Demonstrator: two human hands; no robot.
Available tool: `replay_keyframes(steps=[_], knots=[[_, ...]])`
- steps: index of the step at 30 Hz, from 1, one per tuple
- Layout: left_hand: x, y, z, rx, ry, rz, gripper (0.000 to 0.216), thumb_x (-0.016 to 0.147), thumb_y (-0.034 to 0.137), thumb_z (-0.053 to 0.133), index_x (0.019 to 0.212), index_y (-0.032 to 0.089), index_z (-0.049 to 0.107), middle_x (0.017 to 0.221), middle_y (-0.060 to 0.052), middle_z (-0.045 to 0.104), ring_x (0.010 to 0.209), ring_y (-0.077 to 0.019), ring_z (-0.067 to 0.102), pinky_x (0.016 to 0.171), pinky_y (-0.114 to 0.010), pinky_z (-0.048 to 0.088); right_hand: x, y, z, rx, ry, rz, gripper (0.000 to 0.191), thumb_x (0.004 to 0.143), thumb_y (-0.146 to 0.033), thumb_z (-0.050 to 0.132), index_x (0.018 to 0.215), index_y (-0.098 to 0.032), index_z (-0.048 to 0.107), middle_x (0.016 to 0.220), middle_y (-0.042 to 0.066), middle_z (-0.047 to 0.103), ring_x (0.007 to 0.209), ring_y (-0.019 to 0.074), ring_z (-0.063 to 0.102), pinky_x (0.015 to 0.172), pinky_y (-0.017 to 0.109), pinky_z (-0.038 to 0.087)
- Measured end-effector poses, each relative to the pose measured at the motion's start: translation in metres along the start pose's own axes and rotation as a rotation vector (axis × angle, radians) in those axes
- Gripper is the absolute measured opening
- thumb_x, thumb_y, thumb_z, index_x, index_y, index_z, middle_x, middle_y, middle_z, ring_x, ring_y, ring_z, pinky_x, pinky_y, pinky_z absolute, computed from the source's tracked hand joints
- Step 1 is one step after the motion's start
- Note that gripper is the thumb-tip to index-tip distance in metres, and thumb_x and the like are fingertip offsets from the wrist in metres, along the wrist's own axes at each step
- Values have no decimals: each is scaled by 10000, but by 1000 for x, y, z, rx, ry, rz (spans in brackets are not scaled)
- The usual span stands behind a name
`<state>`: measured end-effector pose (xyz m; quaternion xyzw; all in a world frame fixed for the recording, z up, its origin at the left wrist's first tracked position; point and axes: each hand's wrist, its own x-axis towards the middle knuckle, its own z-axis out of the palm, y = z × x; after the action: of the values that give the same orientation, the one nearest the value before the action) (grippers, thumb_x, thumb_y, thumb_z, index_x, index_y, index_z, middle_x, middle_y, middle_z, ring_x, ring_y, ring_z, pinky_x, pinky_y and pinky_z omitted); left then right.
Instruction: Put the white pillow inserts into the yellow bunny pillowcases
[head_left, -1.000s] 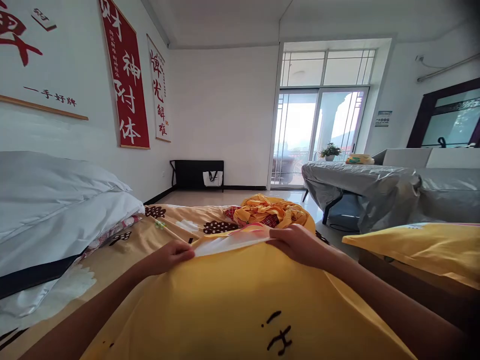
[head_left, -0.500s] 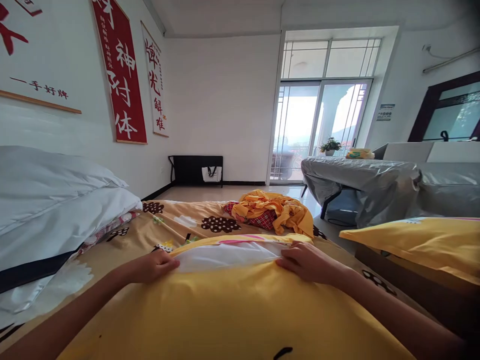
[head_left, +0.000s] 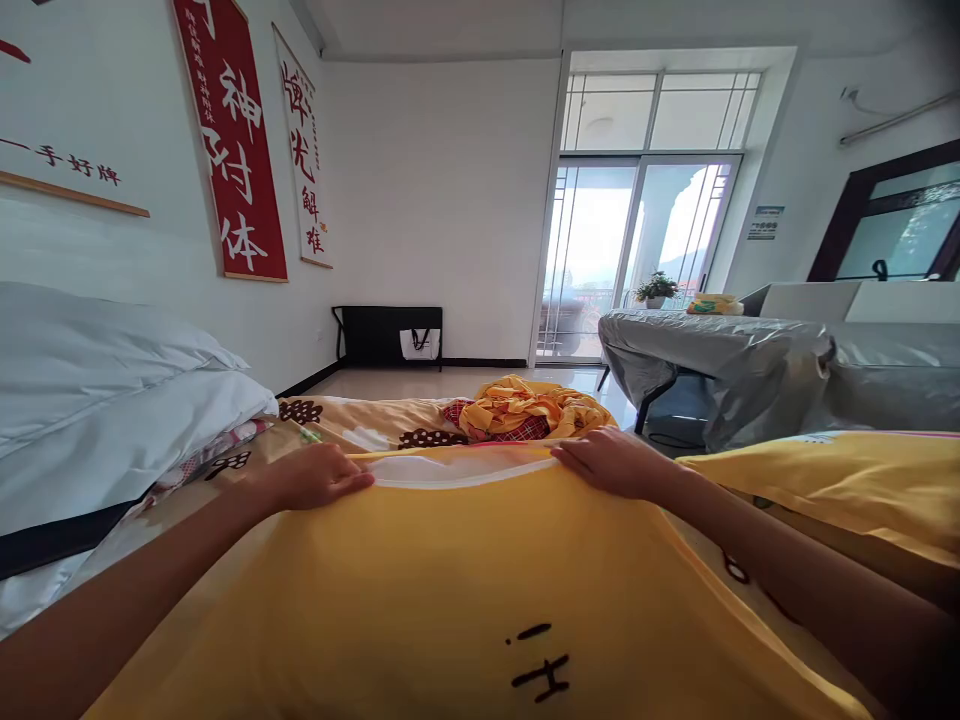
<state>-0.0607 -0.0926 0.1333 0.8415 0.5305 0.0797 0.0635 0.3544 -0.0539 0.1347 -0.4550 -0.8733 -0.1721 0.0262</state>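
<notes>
A yellow pillowcase [head_left: 450, 570] with dark "Hi" lettering stretches across the near part of the bed, its open edge facing away from me. White fabric [head_left: 442, 470] shows inside that opening. My left hand [head_left: 319, 477] grips the opening's left side, fingers closed on the edge. On the right side, my right hand [head_left: 611, 463] pinches the same edge, thumb hidden under the cloth. The edge between my hands is pulled fairly straight.
Crumpled orange cloth with red plaid fabric [head_left: 525, 410] lies at the bed's far end. White pillows [head_left: 112, 400] are stacked on the left. Another yellow pillow [head_left: 840, 480] sits at the right. Beyond stand a plastic-covered table [head_left: 712, 345] and a black panel [head_left: 375, 335].
Both hands have lifted the pillowcase's open edge up and away from me. The cloth is tauter, and the "Hi" lettering has come into view. My view has shifted slightly.
</notes>
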Motion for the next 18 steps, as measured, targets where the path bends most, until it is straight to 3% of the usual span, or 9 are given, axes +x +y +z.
replay_keyframes(steps=[3,5,8,11,15,18], knots=[[3,-7,1,-14,179,-31,542,909,527,275,565,184,517,548,6,499,531,-133,431,569,-258,280,1,4,-8,-41,108,79,530,980,-410,209,764,-179,635,697,87,649,660,191,589,602,291,287],[3,-10,10,-34,201,-67,527,913,522,271,642,185,573,605,-1,564,579,-145,482,596,-252,310,-5,-5,6,-5,62,47,500,978,-404,235,763,-188,630,733,86,667,668,191,599,601,291,297],[-1,-11,42,-30,-31,-122,465,889,519,338,697,199,616,699,-34,644,637,-182,553,623,-274,342,-17,-35,46,108,-106,-81,444,969,-370,280,745,-222,634,735,77,685,633,191,607,572,299,315],[-5,-12,71,-1,-151,-190,443,875,488,349,708,194,636,780,-92,677,700,-234,590,645,-313,370,-20,-59,66,147,-124,-97,412,959,-313,284,761,-243,638,719,84,691,630,209,615,566,316,342],[-5,-18,62,32,-38,-154,406,866,432,348,708,196,639,737,-68,664,684,-212,596,635,-295,380,-5,-55,43,102,-87,-60,389,938,-294,315,768,-207,654,765,94,693,710,214,636,625,307,383],[3,-29,48,80,70,-264,346,828,444,415,959,217,640,918,-61,683,837,-225,623,683,-286,416,7,-42,29,20,-48,172,315,901,-336,398,942,-177,667,891,129,698,852,259,650,712,336,427]])
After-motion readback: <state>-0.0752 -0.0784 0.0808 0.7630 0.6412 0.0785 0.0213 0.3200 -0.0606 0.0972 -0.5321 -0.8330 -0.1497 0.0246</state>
